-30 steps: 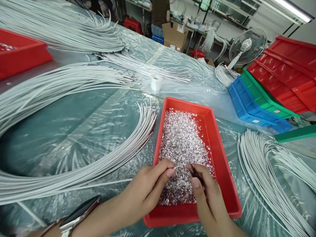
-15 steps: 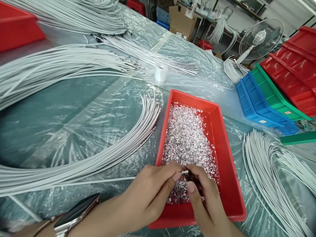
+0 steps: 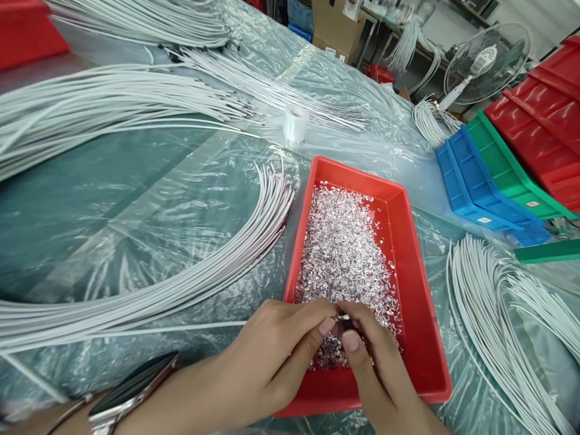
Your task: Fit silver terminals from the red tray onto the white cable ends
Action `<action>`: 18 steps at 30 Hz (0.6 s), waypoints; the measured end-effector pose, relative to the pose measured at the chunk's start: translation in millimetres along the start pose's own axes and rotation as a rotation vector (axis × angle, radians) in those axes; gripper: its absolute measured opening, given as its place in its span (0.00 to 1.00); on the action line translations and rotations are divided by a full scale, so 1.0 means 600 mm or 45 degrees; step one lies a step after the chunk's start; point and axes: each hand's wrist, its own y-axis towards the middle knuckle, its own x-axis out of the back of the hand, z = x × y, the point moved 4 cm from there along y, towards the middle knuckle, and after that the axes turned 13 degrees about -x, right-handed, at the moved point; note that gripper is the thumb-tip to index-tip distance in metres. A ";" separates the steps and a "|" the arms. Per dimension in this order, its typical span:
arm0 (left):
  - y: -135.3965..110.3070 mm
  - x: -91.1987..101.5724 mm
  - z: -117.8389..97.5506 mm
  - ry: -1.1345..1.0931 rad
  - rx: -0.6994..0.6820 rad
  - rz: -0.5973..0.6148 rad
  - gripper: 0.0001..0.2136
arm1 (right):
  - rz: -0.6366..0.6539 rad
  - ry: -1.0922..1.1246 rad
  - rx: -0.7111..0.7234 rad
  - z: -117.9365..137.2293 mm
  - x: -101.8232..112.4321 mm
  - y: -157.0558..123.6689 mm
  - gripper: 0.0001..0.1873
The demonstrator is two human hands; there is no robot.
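Note:
My left hand (image 3: 285,350) is closed, with thumb and forefinger pinched on a white cable (image 3: 194,329) that comes in from the left and passes behind the hand. My right hand (image 3: 383,362) meets it fingertip to fingertip, its thumb and forefinger closed around a small shiny metal piece (image 3: 345,318) at the cable's end. Dark shadow inside the right hand hides whatever else lies there. Both hands are over the near part of a red tray (image 3: 419,290), which holds a heap of small silvery metal pieces (image 3: 344,241).
Left of the tray lies a curved bundle of white cables (image 3: 217,266); another bundle (image 3: 484,314) lies to the right. A clear tape roll (image 3: 295,124) stands beyond the tray. Stacked blue bins (image 3: 475,187), a green bin (image 3: 507,166) and red bins (image 3: 544,115) are at the right.
The view has shifted slightly. The fingertips have drawn a little closer around the cable end, and the metal piece between them has turned slightly.

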 end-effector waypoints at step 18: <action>-0.004 -0.004 0.004 0.032 -0.106 -0.087 0.09 | 0.294 0.434 -0.457 -0.025 -0.012 -0.002 0.21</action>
